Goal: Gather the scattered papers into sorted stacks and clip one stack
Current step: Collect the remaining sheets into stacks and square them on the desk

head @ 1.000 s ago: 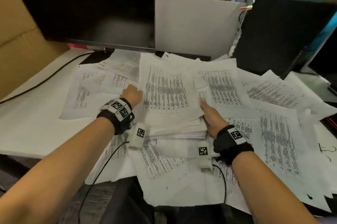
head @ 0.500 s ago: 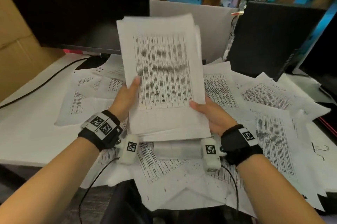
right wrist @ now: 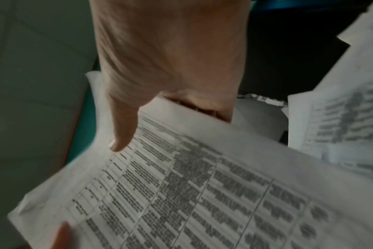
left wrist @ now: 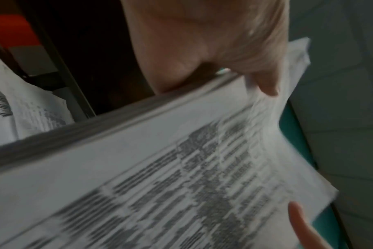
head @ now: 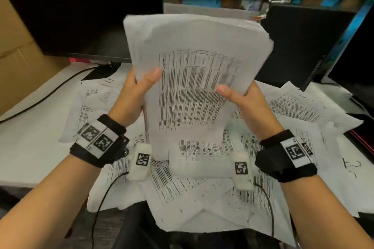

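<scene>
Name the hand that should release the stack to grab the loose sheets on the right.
Right. The right hand sits nearest those loose sheets; the left hand grips the stack and could likely hold it alone.

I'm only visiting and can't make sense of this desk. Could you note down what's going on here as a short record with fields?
Held item: stack of papers, raised upright above the desk
Left hand: grips the stack's left edge, thumb on the front sheet
Right hand: grips the right edge, thumb on the front
Desk: loose printed sheets scattered across it
Behind: dark monitor, cardboard box
Clip: none on the stack's visible parts
</scene>
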`<state>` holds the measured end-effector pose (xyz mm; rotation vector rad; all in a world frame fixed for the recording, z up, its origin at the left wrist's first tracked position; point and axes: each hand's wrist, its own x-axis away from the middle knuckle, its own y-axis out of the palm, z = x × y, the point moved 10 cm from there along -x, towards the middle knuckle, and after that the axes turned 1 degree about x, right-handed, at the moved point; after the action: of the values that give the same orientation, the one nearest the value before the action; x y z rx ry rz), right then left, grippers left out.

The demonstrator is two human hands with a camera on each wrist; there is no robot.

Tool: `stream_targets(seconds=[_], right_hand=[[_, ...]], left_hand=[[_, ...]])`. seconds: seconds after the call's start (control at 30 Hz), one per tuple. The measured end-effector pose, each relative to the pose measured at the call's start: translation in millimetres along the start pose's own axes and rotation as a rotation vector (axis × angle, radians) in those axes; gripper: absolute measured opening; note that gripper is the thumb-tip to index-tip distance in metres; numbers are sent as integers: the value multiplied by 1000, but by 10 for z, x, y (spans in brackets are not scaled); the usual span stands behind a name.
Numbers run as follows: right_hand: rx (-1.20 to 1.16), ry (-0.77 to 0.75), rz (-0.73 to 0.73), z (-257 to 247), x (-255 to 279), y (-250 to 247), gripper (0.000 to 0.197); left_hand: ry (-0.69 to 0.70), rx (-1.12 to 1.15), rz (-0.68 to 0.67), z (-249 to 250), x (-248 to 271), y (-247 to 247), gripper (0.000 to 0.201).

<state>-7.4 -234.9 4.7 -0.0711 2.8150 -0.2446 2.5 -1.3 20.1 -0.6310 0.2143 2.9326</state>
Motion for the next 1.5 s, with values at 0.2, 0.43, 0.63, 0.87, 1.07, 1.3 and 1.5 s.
stream_targets(seconds=[0.2,0.43,0.63,0.87,1.07,1.3,1.5], right_hand=[[-163,-75,213,-402,-61,55,39],[-123,19,65,-168,-33,29,50],[-156,155,-19,177,76,236,60],[-254,171,84,94,-76,100,94],[-294,206,13,135,-8,166,77],[-284,50,333,-213,-40,90,32],[-103,257,48,532,49,321,30]], left_hand=[[166,-152,108,348,-44,233,27],[-6,-163,13,51,-72,-32,15],[228,-255,408,264,156,-184,14],[224,-59,301,416,-126,-20,37],[45,-249,344,-4,-37,-53,32],[528,-339,486,579,132,266,21],[75,-359,385,-188,133,-19,31]])
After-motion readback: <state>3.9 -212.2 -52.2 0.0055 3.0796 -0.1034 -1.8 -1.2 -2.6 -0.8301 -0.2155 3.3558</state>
